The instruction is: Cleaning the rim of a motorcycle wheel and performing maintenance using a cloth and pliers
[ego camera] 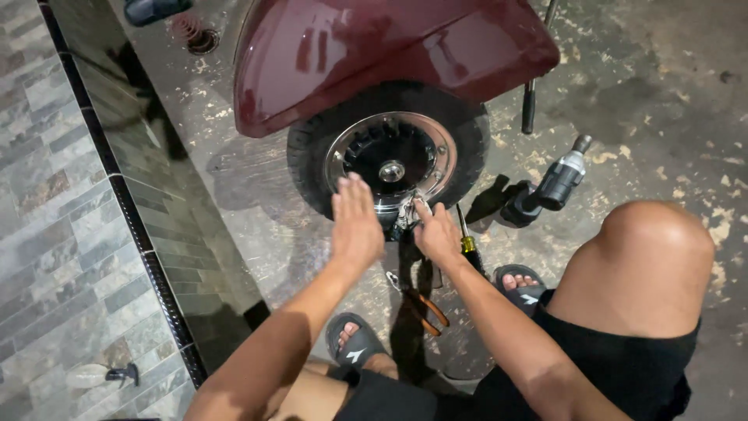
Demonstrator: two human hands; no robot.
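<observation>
My left hand [354,222] lies flat, fingers together, on the wheel [389,160]; my right hand [436,234] pinches a small metal part [407,210] at the hub's lower edge. The wheel is still mounted; pliers [425,304] lie unused on the floor.

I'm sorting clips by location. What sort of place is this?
Probably a home yard or driveway used for vehicle repair, not a fitted workshop. A dark red scooter stands on stained concrete floor beside a tiled wall, with pliers and a power tool lying loose on the ground.

Wheel [389,160] ahead (pliers [425,304] underfoot)
</observation>
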